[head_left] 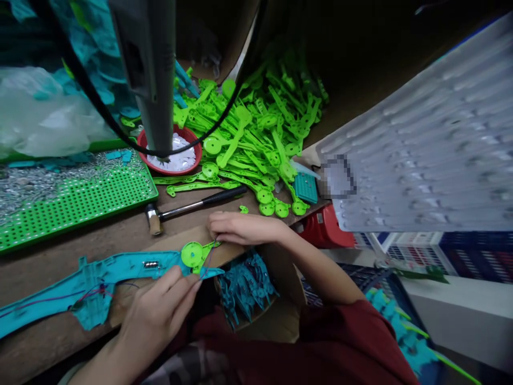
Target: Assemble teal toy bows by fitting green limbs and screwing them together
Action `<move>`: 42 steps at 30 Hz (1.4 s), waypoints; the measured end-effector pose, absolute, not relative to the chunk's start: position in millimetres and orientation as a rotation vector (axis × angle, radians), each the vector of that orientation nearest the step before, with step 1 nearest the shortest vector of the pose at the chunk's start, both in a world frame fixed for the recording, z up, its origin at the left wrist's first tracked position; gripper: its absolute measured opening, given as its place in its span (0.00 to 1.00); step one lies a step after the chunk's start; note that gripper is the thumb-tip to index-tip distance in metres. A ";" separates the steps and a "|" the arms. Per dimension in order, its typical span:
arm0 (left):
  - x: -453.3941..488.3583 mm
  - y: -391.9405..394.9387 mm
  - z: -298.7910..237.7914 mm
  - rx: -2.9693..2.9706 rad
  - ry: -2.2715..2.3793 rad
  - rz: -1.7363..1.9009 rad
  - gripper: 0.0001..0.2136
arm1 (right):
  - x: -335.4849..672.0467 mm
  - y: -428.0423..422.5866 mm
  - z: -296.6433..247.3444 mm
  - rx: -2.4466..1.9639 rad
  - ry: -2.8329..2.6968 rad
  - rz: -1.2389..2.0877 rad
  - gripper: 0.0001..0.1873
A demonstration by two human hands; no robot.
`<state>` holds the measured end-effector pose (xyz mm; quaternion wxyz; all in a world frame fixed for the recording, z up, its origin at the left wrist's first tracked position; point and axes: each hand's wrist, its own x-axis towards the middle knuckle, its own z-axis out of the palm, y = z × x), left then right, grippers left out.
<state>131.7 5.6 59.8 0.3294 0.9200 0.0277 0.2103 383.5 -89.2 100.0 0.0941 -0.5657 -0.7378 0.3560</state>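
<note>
A long teal plastic housing half [132, 267] lies on the bench, with thin red and purple wires [86, 293] along it and a small spring [151, 264] on its surface. Over its right end sits a lime-green plastic part [193, 255] with a round disc and a narrow arm. My left hand [154, 307] pinches the lower edge of this green part. At the tip of the arm, my right hand [244, 227] is closed on a thin dark wire, which hangs down beside the disc; its fingertips partly hide the grip.
A hammer [182, 210] lies beyond the housing. A green perforated tray [80, 208] of small metal pieces stands left, near a red bowl [170, 170] of white pieces. Green parts [248, 133] pile behind; teal parts [246, 286] fill a box below. A grey post [150, 80] hangs overhead.
</note>
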 end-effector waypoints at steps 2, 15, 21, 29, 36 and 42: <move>132.0 3.3 58.1 2.426 0.050 0.549 0.09 | 382.4 -87.9 100.3 -1.710 -2.236 1.018 0.08; 126.3 13.3 45.5 2.759 -0.150 0.677 0.10 | 367.5 -112.7 80.3 -1.783 -2.358 0.512 0.14; 131.0 17.6 58.4 2.612 -0.061 0.683 0.06 | 356.7 -121.1 67.5 -1.753 -2.177 0.418 0.12; 137.5 35.2 63.9 2.794 0.138 0.534 0.12 | 342.6 -115.8 71.6 -1.941 -2.079 0.384 0.14; 147.1 42.8 65.1 2.597 0.173 0.408 0.11 | 337.4 -106.5 80.4 -2.081 -1.975 0.559 0.12; 131.7 34.9 50.7 2.478 -0.073 0.353 0.05 | 338.3 -106.9 81.5 -2.061 -1.997 0.549 0.08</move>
